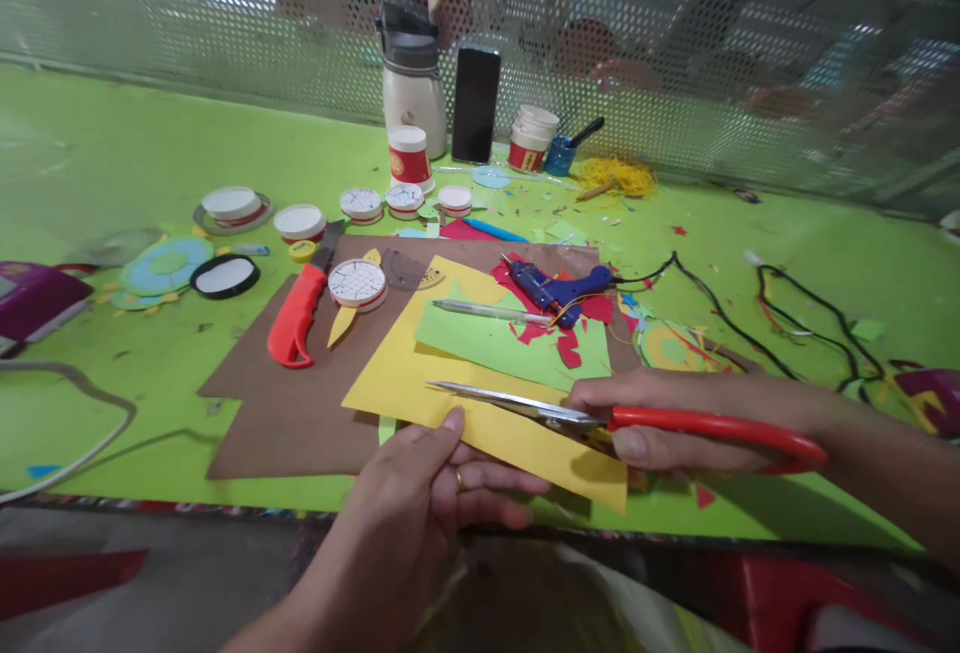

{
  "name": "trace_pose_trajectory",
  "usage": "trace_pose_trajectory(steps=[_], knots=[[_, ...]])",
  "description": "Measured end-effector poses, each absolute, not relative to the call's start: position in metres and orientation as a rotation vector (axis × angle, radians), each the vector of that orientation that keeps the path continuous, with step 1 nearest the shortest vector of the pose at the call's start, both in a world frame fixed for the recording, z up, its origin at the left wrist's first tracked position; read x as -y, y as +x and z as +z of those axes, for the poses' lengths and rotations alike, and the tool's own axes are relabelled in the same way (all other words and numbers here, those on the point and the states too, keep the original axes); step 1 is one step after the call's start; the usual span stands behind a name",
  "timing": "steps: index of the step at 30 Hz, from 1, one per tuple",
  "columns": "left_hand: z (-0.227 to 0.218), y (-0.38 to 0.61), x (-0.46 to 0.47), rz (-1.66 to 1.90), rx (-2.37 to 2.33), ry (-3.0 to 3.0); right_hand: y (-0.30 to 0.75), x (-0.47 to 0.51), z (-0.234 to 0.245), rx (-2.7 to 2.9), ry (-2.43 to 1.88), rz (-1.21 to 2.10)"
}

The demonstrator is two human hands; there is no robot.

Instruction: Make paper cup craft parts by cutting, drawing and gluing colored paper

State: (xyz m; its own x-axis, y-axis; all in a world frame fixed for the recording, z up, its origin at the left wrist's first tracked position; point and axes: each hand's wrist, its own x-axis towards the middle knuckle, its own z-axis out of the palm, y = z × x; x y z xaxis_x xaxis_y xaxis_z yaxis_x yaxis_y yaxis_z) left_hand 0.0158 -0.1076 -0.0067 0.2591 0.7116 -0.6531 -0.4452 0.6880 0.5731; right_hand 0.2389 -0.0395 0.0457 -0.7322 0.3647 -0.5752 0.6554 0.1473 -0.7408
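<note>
My left hand (431,498) pinches the near edge of a yellow paper sheet (420,373), thumb on top and fingers curled beneath. My right hand (675,423) grips red-handled scissors (637,420). Their silver blades point left across the yellow sheet. On the yellow sheet lies a green paper sheet (510,343) with a silver pen (487,310) on it and red paper scraps (559,333). All of this rests on brown card (300,403) on the green table (112,153).
A blue glue gun (562,285) with a black cord (720,308) lies behind the papers. A red-handled knife (300,308), round lids (358,283), tubs, a white flask (412,83) and a black phone (475,103) stand further back. A perforated metal screen (675,53) closes the far side.
</note>
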Motion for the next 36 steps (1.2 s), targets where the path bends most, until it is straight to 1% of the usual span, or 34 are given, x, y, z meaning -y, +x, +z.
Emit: trace_pose_trajectory(steps=[5,12,16,21,27,36], knots=[[-0.006,0.016,0.109,0.773,-1.021,0.228,0.231,0.034,0.045,-2.151,0.978,-1.622],[-0.008,0.012,0.11,0.742,-1.007,0.236,0.232,0.035,0.029,-2.215,0.972,-1.725],[-0.013,0.009,0.108,0.758,-0.967,0.202,0.231,0.036,0.023,-2.259,0.994,-1.7],[-0.016,0.003,0.109,0.823,-0.938,0.204,0.227,0.037,0.032,-2.25,0.983,-1.625],[-0.012,0.003,0.113,0.881,-0.948,0.241,0.222,0.033,0.033,-2.066,0.914,-1.844],[-0.016,0.001,0.112,0.879,-0.903,0.261,0.209,0.028,0.027,-2.054,0.954,-1.901]])
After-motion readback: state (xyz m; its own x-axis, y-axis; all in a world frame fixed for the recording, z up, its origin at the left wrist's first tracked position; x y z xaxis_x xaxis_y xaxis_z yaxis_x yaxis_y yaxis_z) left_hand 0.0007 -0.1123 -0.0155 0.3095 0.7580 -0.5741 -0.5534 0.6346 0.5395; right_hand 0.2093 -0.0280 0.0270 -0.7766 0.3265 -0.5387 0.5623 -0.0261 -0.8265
